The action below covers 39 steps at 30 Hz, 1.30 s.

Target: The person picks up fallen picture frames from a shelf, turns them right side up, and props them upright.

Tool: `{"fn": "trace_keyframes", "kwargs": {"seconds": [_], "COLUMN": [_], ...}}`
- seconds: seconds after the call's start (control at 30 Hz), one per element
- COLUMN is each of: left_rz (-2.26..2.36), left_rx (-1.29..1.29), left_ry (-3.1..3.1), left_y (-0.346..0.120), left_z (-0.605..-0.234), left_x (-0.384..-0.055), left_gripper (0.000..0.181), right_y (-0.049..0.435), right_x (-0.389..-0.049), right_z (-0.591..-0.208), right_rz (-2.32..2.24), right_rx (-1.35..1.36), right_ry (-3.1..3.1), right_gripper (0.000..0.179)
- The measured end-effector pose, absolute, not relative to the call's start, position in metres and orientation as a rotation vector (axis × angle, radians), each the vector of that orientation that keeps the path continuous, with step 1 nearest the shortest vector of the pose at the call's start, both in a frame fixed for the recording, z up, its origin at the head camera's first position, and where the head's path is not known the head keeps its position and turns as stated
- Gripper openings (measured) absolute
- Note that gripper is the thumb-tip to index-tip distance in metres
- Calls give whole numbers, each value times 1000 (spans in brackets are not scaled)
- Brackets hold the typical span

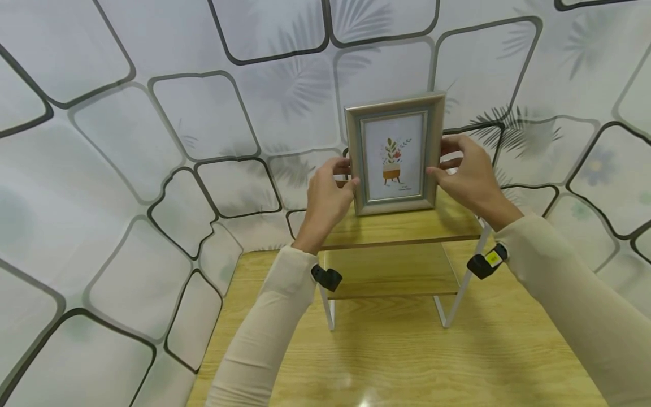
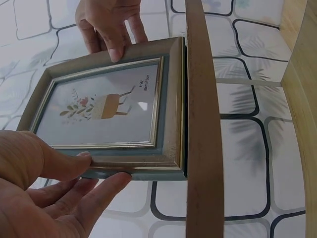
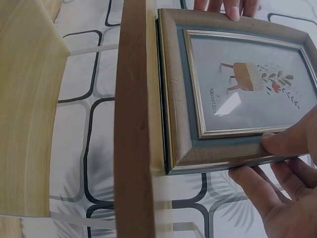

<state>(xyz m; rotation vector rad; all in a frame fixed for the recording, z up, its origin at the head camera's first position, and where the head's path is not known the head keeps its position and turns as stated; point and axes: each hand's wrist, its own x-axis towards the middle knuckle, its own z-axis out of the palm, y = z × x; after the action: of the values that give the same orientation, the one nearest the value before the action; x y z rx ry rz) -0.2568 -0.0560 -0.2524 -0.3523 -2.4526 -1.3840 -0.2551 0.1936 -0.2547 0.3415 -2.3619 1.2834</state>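
Note:
A picture frame (image 1: 395, 206) with a beige-gold border stands upright on the top board of a small wooden shelf (image 1: 407, 224). Behind its glass is a print of a potted plant with a red flower. My left hand (image 1: 328, 200) holds the frame's left side, thumb on the front border and fingers at the edge. On the opposite side, my right hand (image 1: 470, 175) grips the edge, its thumb (image 3: 285, 141) on the front border. Both wrist views show the frame's bottom edge at the board. The frame's back is hidden.
The two-tier shelf has a lower board (image 1: 391, 271) and white metal legs (image 1: 452, 308). It stands on a wood-grain surface (image 1: 407, 362). Close behind and to the left is a wall covering (image 1: 127, 169) with a stone-and-leaf pattern. Each wrist carries a black strap device (image 1: 326, 278).

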Motion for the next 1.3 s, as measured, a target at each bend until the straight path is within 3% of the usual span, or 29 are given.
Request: {"fn": "trace_keyframes", "kwargs": {"seconds": [0.6, 0.9, 1.3], "left_rz": [-1421, -1370, -1377], "left_rx": [-398, -419, -419], "left_ry": [-2451, -2495, -2504], "left_y": [-60, -63, -63], "left_z": [-253, -253, -252], "left_x": [-254, -255, -255], "left_gripper": [39, 39, 41], "right_y": [195, 203, 154], "right_x": [-254, -241, -237], "right_z": [-260, -241, -186], "right_rz": [1256, 1217, 829], "right_rx": [375, 442, 465], "right_ry": [-2376, -2436, -2139], "right_gripper": [55, 83, 64]}}
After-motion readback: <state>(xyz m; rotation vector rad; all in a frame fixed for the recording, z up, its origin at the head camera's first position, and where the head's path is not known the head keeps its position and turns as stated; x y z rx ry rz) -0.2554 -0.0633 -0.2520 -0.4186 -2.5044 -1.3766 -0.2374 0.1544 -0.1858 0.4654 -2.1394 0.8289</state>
